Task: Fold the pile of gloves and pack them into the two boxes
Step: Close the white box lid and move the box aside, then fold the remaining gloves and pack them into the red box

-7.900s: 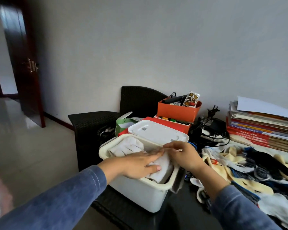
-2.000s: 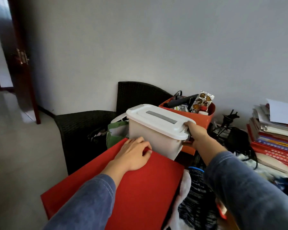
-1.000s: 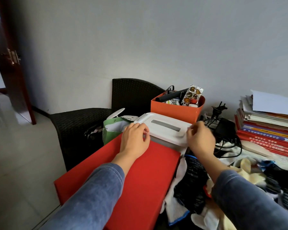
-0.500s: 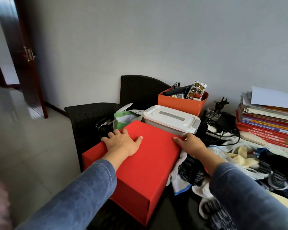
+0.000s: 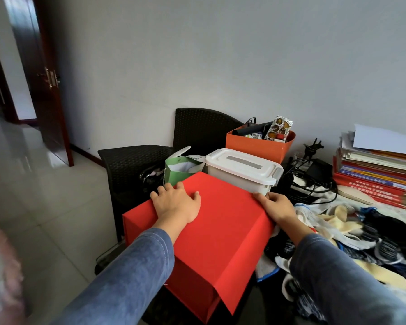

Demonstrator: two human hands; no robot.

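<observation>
Two hands rest on a closed red box (image 5: 223, 233) that sits at the left end of the table (image 5: 265, 308), its near corner jutting past the edge. The left hand (image 5: 177, 206) lies flat on the lid with its fingers spread and gripping nothing. The right hand (image 5: 277, 208) is set against the lid's right edge near the far corner, thumb on top and fingers stretched out fairly straight along the side. Both arms wear blue sleeves. A white plastic box (image 5: 242, 171) with its lid clipped on stands just behind the red box, touching or nearly touching its far corner. The pile of gloves (image 5: 361, 233), white, cream, black and striped ones mixed loose, lies on the table to the right of the red box and partly under the right forearm. Behind the white box stands an orange bin (image 5: 259, 147) full of small items, with a green bag (image 5: 179, 168) to its left, tangled black cables (image 5: 311, 182) to its right, and a stack of books and papers (image 5: 380, 171) at the far right. A black wicker chair (image 5: 136, 164) stands against the wall.
</observation>
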